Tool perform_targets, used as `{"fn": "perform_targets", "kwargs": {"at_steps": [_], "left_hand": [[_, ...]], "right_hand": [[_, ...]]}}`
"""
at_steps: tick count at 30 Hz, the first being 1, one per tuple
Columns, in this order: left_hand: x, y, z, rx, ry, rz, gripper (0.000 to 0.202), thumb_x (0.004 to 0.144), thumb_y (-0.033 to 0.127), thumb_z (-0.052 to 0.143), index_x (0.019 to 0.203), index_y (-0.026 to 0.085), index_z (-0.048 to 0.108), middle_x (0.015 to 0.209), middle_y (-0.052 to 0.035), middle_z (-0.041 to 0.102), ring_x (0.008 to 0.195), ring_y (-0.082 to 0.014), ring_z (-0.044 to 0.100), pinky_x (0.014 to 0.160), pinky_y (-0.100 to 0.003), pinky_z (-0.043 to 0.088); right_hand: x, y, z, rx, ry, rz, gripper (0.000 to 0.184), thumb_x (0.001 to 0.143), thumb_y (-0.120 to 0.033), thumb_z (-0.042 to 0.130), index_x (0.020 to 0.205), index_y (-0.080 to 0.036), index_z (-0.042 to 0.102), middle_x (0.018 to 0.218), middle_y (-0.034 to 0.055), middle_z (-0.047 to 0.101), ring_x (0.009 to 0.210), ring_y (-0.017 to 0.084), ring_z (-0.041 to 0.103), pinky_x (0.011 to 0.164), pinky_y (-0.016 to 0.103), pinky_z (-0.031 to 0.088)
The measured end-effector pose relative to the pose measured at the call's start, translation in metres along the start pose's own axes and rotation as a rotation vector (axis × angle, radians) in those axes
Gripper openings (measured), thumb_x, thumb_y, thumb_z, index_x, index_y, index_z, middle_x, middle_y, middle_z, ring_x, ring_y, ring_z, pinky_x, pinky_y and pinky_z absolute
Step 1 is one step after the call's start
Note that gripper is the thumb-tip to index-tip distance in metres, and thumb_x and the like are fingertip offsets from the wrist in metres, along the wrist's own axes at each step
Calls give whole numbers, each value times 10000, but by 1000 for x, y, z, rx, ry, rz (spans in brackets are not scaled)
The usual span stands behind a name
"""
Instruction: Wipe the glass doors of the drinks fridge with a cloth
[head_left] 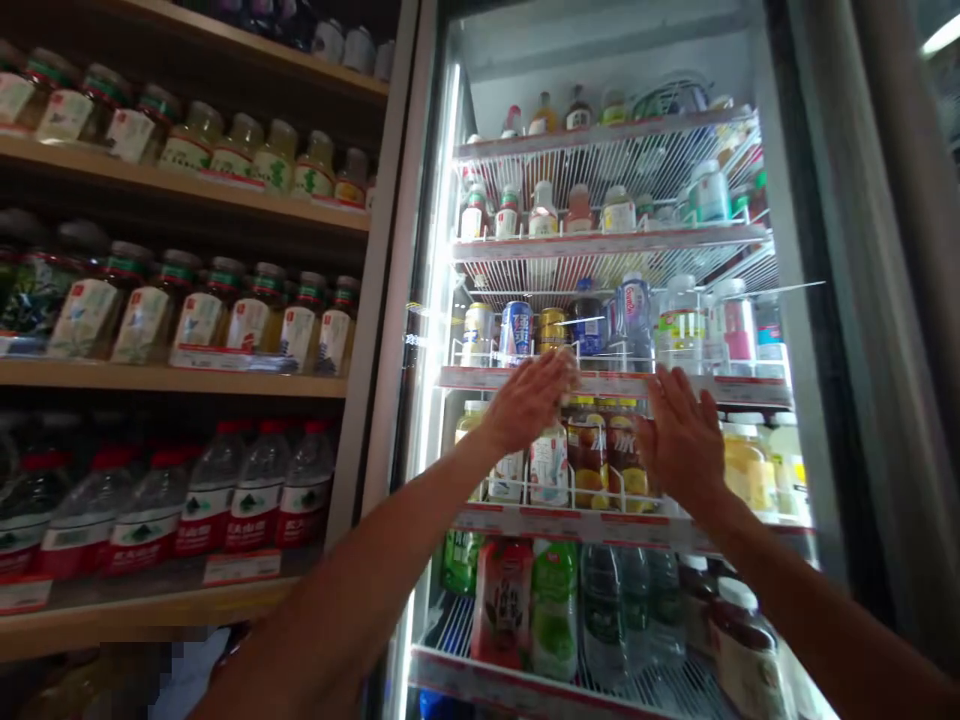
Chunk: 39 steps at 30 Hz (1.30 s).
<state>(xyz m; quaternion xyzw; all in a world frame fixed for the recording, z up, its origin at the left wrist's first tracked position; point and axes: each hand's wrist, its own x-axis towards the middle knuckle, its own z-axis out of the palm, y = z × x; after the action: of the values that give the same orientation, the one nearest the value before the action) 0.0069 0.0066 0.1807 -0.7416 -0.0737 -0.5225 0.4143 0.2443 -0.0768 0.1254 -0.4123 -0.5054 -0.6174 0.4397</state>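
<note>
Both hands are raised in front of a lit drinks fridge [814, 330]. My left hand [531, 398] has its fingers stretched out and holds nothing; its fingertips overlap the price strip [615, 384] of the middle shelf. To its right, my right hand [681, 435] is flat with fingers extended, also with nothing in it, in front of the shelf of yellow-capped brown bottles [589, 450]. I cannot tell whether a glass pane lies between the hands and the drinks. Just above the left hand stand a blue can [515, 332] and a gold can [553, 330].
Wooden shelves [172, 380] on the left carry jars and red-capped water bottles [251, 490]. Low in the fridge stand a red bottle [501, 605], a green bottle [555, 608] and clear bottles [602, 610]. Small bottles [544, 215] line the upper wire racks.
</note>
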Motion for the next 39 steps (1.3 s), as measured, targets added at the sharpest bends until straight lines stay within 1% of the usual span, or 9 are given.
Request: {"fn": "perform_targets", "kwargs": {"at_steps": [5,10,12,17,19,24,30,36,39], "left_hand": [[14,-34,-15,107,410,-563,452,795,84,382,1228,165,483,1319,-112,486,1305,-255,363,1090,-485,314],[35,19,23,-9,119,-47,471,810,105,406,1272,179,455,1381,-83,439,1332,-211,328,1090,-418,333],[34,22,23,-15,70,-1,465,812,133,425,1274,177,453,1387,-84,434,1329,-218,334,1087,-425,332],[18,-47,-21,105,466,-616,337,760,106,434,1067,166,560,1194,-113,559,1186,-268,475,1005,-474,403],[18,-54,-25,142,606,-770,330,748,78,406,1031,144,562,1181,-135,555,1169,-287,481,986,-504,408],[23,-21,-6,4,208,-248,386,771,110,433,1134,195,533,1271,-73,533,1232,-234,448,1032,-433,400],[9,-58,-29,120,470,-613,398,788,97,395,1162,143,522,1299,-134,491,1293,-288,372,1075,-529,317],[33,-5,12,8,168,-191,462,805,121,398,1254,187,485,1390,-67,437,1333,-231,333,1086,-438,349],[33,-19,5,41,227,-322,466,808,132,394,1265,173,475,1386,-94,439,1331,-252,334,1089,-469,326]], "right_hand": [[-9,-1,-4,5,-6,-14,559,905,-297,370,1438,-187,242,1432,111,376,1348,230,308,1089,456,253],[-10,2,-6,44,8,-23,574,892,-268,388,1441,-204,234,1443,92,362,1359,212,286,1105,442,235],[-11,4,-7,48,-4,-47,568,890,-261,386,1437,-204,245,1438,89,370,1358,209,290,1107,438,237],[-15,4,-8,34,5,-63,568,888,-245,381,1436,-193,244,1421,95,396,1351,212,304,1101,443,256],[-16,3,-7,34,4,-48,573,884,-243,389,1437,-193,246,1427,92,387,1353,214,299,1106,448,247],[-19,6,-6,71,20,-60,587,874,-231,408,1437,-212,245,1437,75,373,1353,206,301,1108,444,250],[-19,6,-7,60,12,-55,571,864,-228,406,1422,-209,286,1426,78,391,1342,212,321,1103,442,264],[-20,7,-8,62,33,-68,535,867,-218,414,1395,-193,337,1399,91,429,1333,209,339,1096,433,280],[-21,9,-10,87,30,-80,530,861,-204,419,1387,-193,354,1384,90,449,1331,207,343,1093,431,292]]}}
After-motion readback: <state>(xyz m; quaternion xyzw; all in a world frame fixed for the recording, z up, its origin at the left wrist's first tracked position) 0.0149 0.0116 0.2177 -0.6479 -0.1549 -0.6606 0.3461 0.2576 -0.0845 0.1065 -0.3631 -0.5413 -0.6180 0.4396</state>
